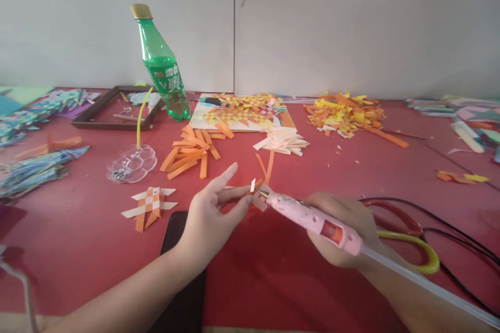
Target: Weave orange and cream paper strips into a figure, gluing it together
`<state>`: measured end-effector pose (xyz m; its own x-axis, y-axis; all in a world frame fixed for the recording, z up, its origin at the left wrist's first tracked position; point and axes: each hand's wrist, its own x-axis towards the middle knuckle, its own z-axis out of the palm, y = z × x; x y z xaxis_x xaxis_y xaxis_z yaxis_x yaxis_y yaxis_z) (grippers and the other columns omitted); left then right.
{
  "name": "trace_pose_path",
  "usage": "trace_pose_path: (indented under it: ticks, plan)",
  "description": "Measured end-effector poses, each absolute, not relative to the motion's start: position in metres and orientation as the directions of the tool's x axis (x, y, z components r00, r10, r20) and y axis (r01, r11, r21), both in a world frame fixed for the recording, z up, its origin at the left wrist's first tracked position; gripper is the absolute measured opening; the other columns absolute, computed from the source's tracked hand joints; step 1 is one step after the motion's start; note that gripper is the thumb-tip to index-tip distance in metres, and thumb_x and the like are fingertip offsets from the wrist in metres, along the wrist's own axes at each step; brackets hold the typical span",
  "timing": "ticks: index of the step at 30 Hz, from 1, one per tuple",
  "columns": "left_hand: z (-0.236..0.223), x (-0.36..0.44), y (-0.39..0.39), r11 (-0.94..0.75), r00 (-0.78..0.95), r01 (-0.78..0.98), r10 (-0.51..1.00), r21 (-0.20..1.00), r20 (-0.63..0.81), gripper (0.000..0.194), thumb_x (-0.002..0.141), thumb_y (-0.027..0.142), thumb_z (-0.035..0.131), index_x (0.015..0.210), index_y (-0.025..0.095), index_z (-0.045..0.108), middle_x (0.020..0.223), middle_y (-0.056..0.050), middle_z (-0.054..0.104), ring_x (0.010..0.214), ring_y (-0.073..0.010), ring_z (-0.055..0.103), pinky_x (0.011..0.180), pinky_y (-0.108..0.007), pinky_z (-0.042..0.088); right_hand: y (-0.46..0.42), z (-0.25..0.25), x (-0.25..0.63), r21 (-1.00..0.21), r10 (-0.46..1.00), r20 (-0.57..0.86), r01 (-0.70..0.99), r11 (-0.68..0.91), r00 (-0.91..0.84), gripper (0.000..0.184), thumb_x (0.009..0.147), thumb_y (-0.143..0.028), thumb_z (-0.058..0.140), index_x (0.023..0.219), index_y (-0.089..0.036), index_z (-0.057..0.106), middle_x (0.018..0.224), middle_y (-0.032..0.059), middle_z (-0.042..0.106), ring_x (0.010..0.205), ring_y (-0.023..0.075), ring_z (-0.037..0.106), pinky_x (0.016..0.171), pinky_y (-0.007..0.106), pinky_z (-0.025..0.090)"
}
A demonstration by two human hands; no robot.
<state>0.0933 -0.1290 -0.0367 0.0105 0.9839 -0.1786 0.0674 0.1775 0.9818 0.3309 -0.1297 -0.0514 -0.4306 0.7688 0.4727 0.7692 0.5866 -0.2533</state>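
My left hand (214, 208) pinches a small piece of woven orange and cream paper strips (261, 195) between thumb and fingers. Wrapped in my right hand (339, 218) is a pink glue gun (304, 213), with a clear glue stick (422, 286) running out of its back end. The gun's metal nozzle is at the woven paper, apparently touching it. To the left lies a woven orange and cream paper fish (150, 205). Beyond my hands are a pile of orange paper strips (191, 151) and a bundle of cream strips (283, 140).
A green bottle (164, 73) leans by a dark frame (113, 124). A clear flower-shaped dish (133, 164) holds small bits. Behind are yellow-orange scraps (344, 114). A black phone (183, 281) lies under my left forearm. Scissors (425, 260) and black cables (461, 234) are at right.
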Motion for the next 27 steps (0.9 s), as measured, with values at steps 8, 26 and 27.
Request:
trace_pose_path:
  ticks: [8,26,27]
  plan:
    - [-0.0391,0.0931,-0.1293,0.139,0.014,0.173,0.989,0.975,-0.144,0.070,0.082,0.031,0.068,0.144,0.017,0.039,0.102,-0.006,0.076,0.108,-0.0242,0.066,0.098,-0.038,0.048,-0.1284,-0.0487,0.3292,-0.204,0.686,0.539,0.715,0.669,-0.489,0.009,0.073,-0.014,0.052,0.074,-0.023,0.053,0.053,-0.0024,0.056,0.045,0.0125,0.049,0.045,0.026,0.034]
    - [-0.0412,0.0928,-0.1321,0.099,-0.027,0.164,0.995,0.981,-0.096,0.064,0.080,0.027,0.070,0.139,0.022,0.048,0.098,-0.004,0.077,0.102,-0.0228,0.067,0.096,-0.035,0.048,-0.1295,-0.0489,0.3290,-0.153,0.689,0.541,0.749,0.644,-0.482,0.008,0.072,-0.015,0.052,0.070,-0.022,0.054,0.054,-0.0010,0.057,0.050,0.0135,0.053,0.047,0.025,0.034]
    - [-0.0408,0.0927,-0.1321,0.099,-0.029,0.166,0.995,0.981,-0.096,0.064,0.080,0.027,0.070,0.139,0.022,0.048,0.098,-0.004,0.077,0.102,-0.0227,0.067,0.096,-0.035,0.048,-0.1295,-0.0484,0.3288,-0.150,0.690,0.536,0.750,0.645,-0.486,0.009,0.072,-0.014,0.052,0.069,-0.022,0.054,0.054,-0.0010,0.057,0.050,0.0133,0.053,0.046,0.025,0.034]
